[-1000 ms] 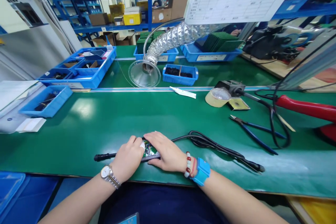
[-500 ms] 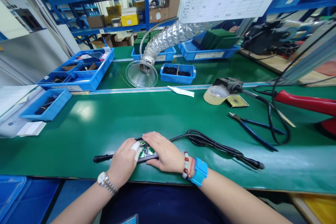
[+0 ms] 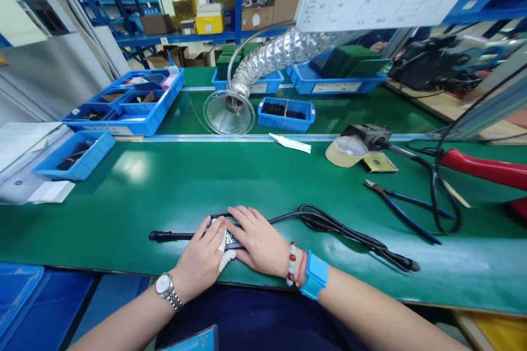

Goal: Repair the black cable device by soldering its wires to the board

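Head view: my left hand [image 3: 200, 266] and right hand [image 3: 262, 241] gripped the black device [image 3: 232, 239] from either side, fingers bent over its exposed circuitry, near the front edge of the green bench [image 3: 181, 175]. Its cord [image 3: 329, 225] lay bundled to the right, near the pliers [image 3: 395, 205]. Beyond stood a clear hood [image 3: 229, 119] beside a blue bin [image 3: 286, 115].

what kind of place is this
Most likely an electronics assembly workshop: both hands are on a black case with a circuit board showing inside, a foil-like duct ends in a funnel over the green bench, and cutting pliers lie to the right.
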The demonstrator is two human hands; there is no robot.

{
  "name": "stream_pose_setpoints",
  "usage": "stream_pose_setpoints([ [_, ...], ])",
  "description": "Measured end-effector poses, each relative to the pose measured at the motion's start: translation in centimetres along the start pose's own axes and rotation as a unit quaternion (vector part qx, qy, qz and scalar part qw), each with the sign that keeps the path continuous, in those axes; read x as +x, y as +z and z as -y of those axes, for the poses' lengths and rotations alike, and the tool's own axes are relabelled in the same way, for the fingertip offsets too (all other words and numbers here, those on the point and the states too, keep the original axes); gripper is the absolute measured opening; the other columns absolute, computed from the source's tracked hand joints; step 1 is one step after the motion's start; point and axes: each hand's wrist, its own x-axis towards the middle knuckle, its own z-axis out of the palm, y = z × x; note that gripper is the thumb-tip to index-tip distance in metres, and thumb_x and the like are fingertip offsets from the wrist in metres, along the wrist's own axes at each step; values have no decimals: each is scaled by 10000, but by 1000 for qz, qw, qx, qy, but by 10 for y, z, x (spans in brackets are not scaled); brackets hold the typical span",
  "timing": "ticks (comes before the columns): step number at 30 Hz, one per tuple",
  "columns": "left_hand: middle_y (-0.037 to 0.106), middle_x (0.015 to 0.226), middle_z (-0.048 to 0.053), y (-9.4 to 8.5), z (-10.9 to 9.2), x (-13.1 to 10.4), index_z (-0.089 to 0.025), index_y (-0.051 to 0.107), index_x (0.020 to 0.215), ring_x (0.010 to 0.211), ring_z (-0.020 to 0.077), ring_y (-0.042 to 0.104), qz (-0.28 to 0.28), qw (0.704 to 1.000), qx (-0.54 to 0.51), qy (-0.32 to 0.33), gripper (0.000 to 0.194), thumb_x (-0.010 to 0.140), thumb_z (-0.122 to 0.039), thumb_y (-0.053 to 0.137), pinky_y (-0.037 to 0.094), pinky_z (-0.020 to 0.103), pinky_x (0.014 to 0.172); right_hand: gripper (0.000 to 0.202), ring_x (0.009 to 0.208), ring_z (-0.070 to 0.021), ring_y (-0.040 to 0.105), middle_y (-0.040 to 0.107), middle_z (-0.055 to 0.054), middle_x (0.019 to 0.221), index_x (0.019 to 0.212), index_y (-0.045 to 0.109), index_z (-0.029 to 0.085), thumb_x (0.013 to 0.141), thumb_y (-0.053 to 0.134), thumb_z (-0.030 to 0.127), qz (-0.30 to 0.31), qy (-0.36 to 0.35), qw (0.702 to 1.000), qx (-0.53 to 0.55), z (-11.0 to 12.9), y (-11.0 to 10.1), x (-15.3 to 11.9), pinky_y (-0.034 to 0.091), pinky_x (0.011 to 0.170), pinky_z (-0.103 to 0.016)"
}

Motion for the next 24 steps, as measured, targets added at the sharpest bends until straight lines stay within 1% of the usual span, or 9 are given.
stream_pose_setpoints([
  [4,614,1130,140,-5,10,-9,-103,531,1175,1164,285,475,-43,997,-39,-53,391,855,-328,515,373,513,995,643,1206,-275,377,436,-164,1308,1280,405,131,760,586,463,-35,-4,998,55,-5,-2,2,327,1003,-457],
  [7,576,1157,145,-5,10,-19,-119,480,1206,1161,272,475,-74,991,-51,-103,406,843,-294,534,377,503,999,628,1152,-282,404,451,-149,1273,1280,411,192,769,546,532,-26,-7,999,34,-5,-3,5,332,965,-491],
  [10,540,1182,154,-2,6,-24,-123,454,1213,1148,267,482,-64,987,-63,-130,415,842,-291,532,393,488,994,613,1107,-300,415,452,-170,1247,1248,443,165,790,485,571,-6,-10,1000,0,-2,-4,9,333,938,-508],
  [13,538,1179,153,0,3,-23,-125,452,1209,1137,271,487,-58,988,-59,-128,397,847,-273,521,390,494,992,622,1093,-300,415,455,-179,1238,1236,450,139,804,447,586,5,-17,1000,-14,0,-6,10,341,926,-495],
  [16,535,1181,155,2,3,-23,-120,412,1238,1143,272,478,-60,989,-51,-127,441,844,-278,530,371,502,1003,654,1100,-299,411,440,-174,1259,1254,433,152,789,450,611,2,-22,1000,-19,-2,-8,9,353,916,-483],
  [18,519,1196,152,3,6,-27,-137,373,1266,1154,278,464,-63,987,-48,-137,484,838,-287,541,355,518,1005,670,1116,-305,397,401,-162,1306,1279,410,195,770,462,630,-7,-22,999,-23,-2,-8,9,359,907,-482],
  [21,474,1223,151,1,11,-41,-174,337,1289,1158,293,446,-105,979,-54,-165,497,844,-282,529,375,531,975,600,1088,-297,412,410,-139,1294,1260,435,257,787,439,625,-18,-27,999,-40,0,-4,11,378,872,-475],
  [23,437,1241,163,-6,17,-51,-178,321,1304,1166,307,427,-152,971,-55,-178,489,856,-245,503,392,531,948,570,1036,-280,447,459,-128,1231,1223,478,264,791,420,633,-20,-26,998,-56,4,-3,13,405,835,-456],
  [24,407,1267,173,-11,22,-54,-175,301,1322,1187,314,401,-167,966,-46,-190,496,862,-203,485,374,539,956,579,1013,-272,464,471,-123,1214,1211,492,266,781,422,647,-23,-21,998,-58,5,-5,14,422,816,-443],
])
